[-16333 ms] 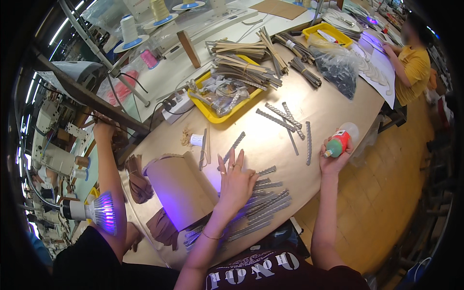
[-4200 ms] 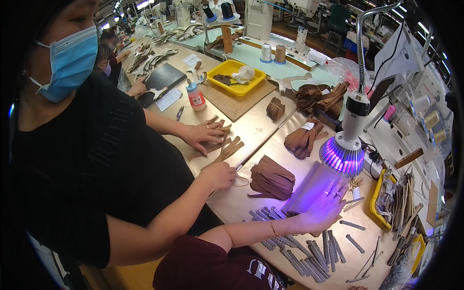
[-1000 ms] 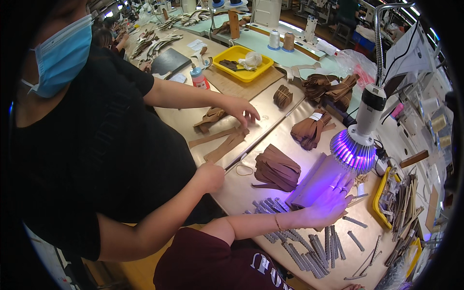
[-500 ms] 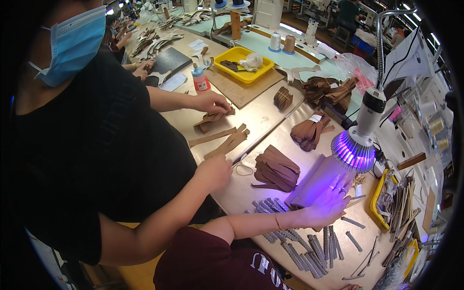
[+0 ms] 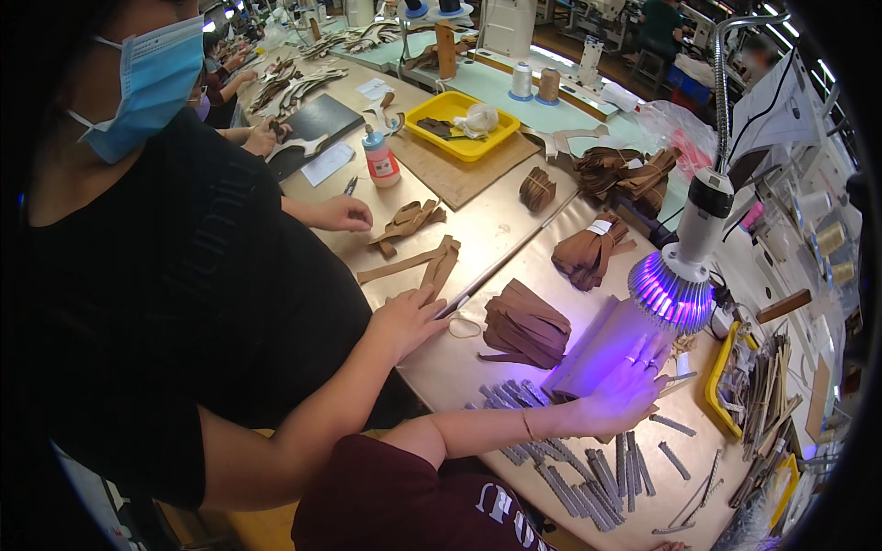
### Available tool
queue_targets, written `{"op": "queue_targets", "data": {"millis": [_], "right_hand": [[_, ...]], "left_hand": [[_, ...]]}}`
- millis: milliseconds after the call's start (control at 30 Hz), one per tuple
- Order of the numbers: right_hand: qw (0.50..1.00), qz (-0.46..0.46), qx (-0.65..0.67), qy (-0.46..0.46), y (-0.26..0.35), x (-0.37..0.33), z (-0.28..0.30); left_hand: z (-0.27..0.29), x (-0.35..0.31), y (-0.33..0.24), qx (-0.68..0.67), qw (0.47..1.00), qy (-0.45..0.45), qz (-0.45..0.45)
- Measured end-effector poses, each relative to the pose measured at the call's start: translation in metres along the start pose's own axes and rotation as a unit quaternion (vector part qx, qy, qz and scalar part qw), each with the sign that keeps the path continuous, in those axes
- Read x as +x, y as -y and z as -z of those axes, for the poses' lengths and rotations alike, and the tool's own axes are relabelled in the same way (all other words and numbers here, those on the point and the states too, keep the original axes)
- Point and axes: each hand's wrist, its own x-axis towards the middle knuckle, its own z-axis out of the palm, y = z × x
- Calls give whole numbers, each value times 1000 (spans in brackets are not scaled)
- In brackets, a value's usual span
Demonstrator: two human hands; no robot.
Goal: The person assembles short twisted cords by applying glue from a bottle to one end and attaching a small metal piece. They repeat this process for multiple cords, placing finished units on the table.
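My left hand comes from a maroon sleeve and lies palm down, fingers stretched out, on a folded brown leather-like sheet under a lamp's purple light. Two rings show on the fingers. What lies directly under the palm is hidden. Around the wrist are many short grey textured strips, loosely spread. Just left of the sheet sits a fanned stack of dark brown strips. Of my right hand only a sliver shows at the bottom edge; its fingers cannot be made out.
A lamp on a bendable neck hangs just above my left hand. At right stands a yellow tray beside thin strips. On the left, a co-worker in black touches tan strips. Farther back are a yellow tray and a bottle.
The co-worker's far hand has drawn back from the bunched brown strips. Their near hand has settled on the table by the tan strips. My left hand has hardly moved.
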Motion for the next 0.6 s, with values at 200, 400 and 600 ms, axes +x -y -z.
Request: {"op": "queue_targets", "data": {"millis": [200,400,600], "right_hand": [[999,5,-9,32,2,-3,-6],[1000,18,3,-5,-3,-4,-12],[1000,7,-2,20,-1,-1,-7]], "left_hand": [[-3,0,1,7,1000,-7,1],[-5,4,1,-53,997,-48,4],[6,-12,7,-121,981,-152,22]]}}
